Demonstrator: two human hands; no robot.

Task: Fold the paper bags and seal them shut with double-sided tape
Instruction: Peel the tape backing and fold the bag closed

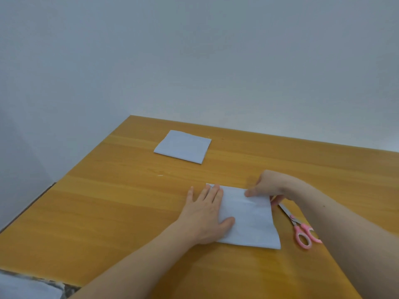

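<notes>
Pressing down with straight fingers, my left hand (pixel 207 214) lay flat on the left edge of a white paper bag (pixel 248 221), thumb spread across the paper and palm partly on the wooden table (pixel 112 203). It gripped nothing; it only held the bag still against the tabletop. Well beyond that hand, toward the far edge of the table and a little to its left, a second paper bag (pixel 183 146) sat folded and flat, apart from everything else.

Just to the right of my left hand, the bag I was working on stretched out flat between both hands, its near edge toward me and its far edge under my right fingertips. My right hand (pixel 267 187) reached in from the right and rested on the bag's far right corner, fingers bent down onto the paper. The frame was blurred there, so I could not tell whether those fingers pinched the paper's edge or merely pressed on it.

Beside the bag's right edge, just under my right wrist, a pair of scissors (pixel 300 227) with pink handles lay on the table, blades closed and pointing away from me toward that hand, handles partly hidden by my right forearm.
</notes>
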